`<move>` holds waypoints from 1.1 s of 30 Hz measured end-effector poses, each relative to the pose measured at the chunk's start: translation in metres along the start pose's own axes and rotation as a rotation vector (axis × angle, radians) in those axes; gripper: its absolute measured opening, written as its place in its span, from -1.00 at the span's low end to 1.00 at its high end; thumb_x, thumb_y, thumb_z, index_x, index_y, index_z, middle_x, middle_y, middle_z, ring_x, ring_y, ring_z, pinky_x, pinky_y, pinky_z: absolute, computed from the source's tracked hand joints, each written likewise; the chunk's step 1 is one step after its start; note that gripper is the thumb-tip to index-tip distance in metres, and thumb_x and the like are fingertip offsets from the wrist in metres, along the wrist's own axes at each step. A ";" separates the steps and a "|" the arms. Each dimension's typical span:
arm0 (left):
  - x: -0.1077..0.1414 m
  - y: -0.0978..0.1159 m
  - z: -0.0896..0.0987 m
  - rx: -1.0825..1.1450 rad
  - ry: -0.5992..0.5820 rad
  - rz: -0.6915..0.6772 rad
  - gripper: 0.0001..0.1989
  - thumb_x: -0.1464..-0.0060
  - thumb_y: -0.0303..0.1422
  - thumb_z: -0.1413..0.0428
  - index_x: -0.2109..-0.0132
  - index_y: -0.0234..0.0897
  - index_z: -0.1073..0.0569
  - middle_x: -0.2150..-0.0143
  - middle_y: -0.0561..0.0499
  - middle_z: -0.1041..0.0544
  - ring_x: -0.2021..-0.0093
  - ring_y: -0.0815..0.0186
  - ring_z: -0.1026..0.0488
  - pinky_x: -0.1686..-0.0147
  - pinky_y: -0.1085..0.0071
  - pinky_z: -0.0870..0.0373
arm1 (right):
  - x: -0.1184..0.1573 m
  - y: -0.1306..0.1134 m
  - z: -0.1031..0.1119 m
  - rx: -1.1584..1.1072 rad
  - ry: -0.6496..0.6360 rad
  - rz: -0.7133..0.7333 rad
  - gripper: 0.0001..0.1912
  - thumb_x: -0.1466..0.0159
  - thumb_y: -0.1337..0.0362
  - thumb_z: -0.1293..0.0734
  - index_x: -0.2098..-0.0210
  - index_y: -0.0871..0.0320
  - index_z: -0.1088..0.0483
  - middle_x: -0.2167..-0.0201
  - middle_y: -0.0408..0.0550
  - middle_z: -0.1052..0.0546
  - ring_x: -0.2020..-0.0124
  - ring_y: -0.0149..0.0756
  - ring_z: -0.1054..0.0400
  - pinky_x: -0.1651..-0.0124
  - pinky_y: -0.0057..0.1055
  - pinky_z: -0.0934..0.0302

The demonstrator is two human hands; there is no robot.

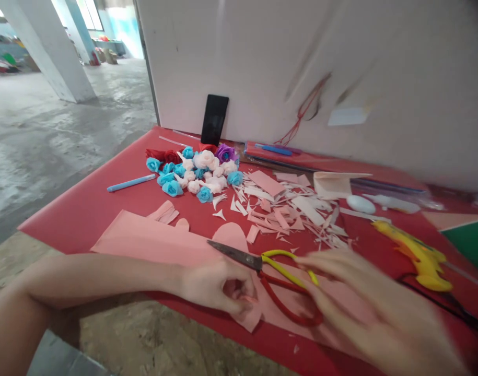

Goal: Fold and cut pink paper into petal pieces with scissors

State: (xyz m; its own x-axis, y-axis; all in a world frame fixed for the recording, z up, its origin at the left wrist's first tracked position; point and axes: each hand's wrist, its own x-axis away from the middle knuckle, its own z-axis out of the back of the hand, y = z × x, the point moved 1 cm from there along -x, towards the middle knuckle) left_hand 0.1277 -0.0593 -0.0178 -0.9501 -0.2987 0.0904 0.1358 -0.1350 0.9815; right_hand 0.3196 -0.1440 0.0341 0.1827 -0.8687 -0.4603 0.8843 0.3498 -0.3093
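Observation:
My left hand (223, 284) is closed in a pinch on a small pink paper piece (248, 316) near the table's front edge. Scissors (258, 261) with one yellow and one red handle lie over pink paper, their dark blades pointing left above my left hand. My right hand (364, 308), blurred by motion, is at the scissors' handles with fingers stretched out and apart. Its fingertips overlap the yellow loop; whether they touch it I cannot tell. A long pink paper sheet (144, 237) lies under and left of my left hand.
Blue, white, red and purple paper flowers (199, 172) are heaped behind. Beside them lie paper scraps (289, 209). A yellow glue gun (415, 256) with a black cable is at right. A phone (215, 119) leans on the wall; a blue pen (131, 183) lies left on the red table (66, 219).

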 end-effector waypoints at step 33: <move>0.002 0.004 0.002 -0.068 -0.025 0.068 -0.92 0.11 -0.51 -0.11 0.45 -0.35 -0.32 0.43 0.08 -0.43 0.45 0.49 -0.26 0.43 0.59 -0.22 | 0.011 0.051 -0.027 0.013 -0.429 0.054 -0.63 -0.15 0.43 -0.11 0.05 0.22 -0.29 0.10 0.11 -0.38 0.15 -0.24 -0.36 0.15 -0.33 -0.33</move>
State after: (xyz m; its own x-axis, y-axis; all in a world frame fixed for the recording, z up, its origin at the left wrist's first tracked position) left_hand 0.1254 -0.0589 -0.0136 -0.9446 -0.2860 0.1613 0.2182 -0.1796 0.9592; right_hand 0.3557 -0.1263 -0.0091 0.3888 -0.9172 -0.0869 0.8732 0.3969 -0.2828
